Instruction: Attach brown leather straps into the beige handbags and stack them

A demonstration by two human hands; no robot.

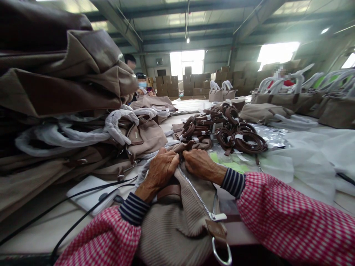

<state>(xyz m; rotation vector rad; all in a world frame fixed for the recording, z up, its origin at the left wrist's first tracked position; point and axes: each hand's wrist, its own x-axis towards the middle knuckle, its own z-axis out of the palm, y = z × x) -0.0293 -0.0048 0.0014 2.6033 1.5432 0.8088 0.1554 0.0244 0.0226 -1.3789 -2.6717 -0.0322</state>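
Note:
A beige ribbed handbag [169,221] with brown trim lies before me, its zipper [194,190] unzipped along the top. The zipper pull [217,217] and a brown tab with a metal D-ring [222,251] are at the near end. At the far end of the opening, my left hand [162,168] is closed on the bag's edge, fingers curled. Close beside it, my right hand [202,164] pinches the opposite edge of the same bag. My fingertips hide the exact spot they grip.
Stacked bags [61,74] rise high on the left, with wrapped handles [119,123]. Coiled brown straps [249,142] lie ahead. A white device [88,192] with black cables [91,210] sits at left. Translucent wrapping sheets [318,155] cover the right side. People [141,83] are farther back.

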